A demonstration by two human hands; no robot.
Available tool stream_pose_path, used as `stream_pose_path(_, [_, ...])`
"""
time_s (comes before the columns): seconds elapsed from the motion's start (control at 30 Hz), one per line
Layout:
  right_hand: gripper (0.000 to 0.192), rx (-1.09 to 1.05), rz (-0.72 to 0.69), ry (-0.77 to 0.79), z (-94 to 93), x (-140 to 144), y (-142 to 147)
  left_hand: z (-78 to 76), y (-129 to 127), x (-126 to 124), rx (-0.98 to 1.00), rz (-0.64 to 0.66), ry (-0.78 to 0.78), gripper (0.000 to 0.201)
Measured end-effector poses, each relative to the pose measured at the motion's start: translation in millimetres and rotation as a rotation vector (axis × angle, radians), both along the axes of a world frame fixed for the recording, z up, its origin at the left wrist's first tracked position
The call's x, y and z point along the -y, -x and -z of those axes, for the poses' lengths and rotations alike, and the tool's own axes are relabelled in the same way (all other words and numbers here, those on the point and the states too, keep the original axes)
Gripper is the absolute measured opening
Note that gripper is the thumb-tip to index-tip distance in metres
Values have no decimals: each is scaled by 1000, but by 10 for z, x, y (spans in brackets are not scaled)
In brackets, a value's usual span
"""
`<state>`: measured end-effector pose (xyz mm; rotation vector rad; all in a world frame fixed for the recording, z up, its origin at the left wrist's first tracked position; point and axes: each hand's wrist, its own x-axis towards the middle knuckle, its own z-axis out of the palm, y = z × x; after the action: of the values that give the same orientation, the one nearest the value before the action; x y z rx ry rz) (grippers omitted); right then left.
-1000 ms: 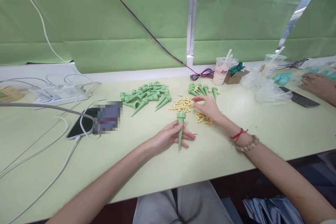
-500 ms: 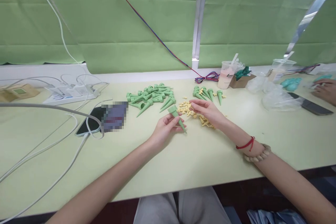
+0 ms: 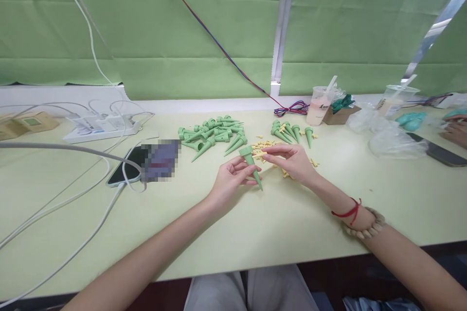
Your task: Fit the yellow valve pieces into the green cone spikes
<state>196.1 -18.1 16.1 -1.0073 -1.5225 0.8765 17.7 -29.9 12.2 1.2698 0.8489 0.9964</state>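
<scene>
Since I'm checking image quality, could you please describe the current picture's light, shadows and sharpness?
Head view: soft light, a faint shadow on the table below the person's hands; head view: bright streak on the slanted strip, upper right; head view: a pixelated patch by the cabled phone, and yellow pieces too soft to separate.

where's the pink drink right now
In the head view, the pink drink stands right of centre at the back of the table, between the coiled wires on its left and the brown box on its right.

a white power strip (image 3: 105,129) behind a phone (image 3: 118,171); a drink cup (image 3: 316,111) beside cardboard (image 3: 341,115).
</scene>
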Motion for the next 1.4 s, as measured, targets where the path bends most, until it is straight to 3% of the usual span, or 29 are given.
stream_pose_path(0.5, [16, 86, 58, -201, 2, 11, -8, -4, 22, -3, -65, 7, -77, 33])
stream_pose_path(1.1, [15, 123, 72, -214, 21, 1, -16, -38, 1, 19, -46, -6, -59, 30])
stream_pose_path(1.4, [12, 187, 61, -286, -16, 26, -28, 25, 28, 5, -185, -62, -205, 24])
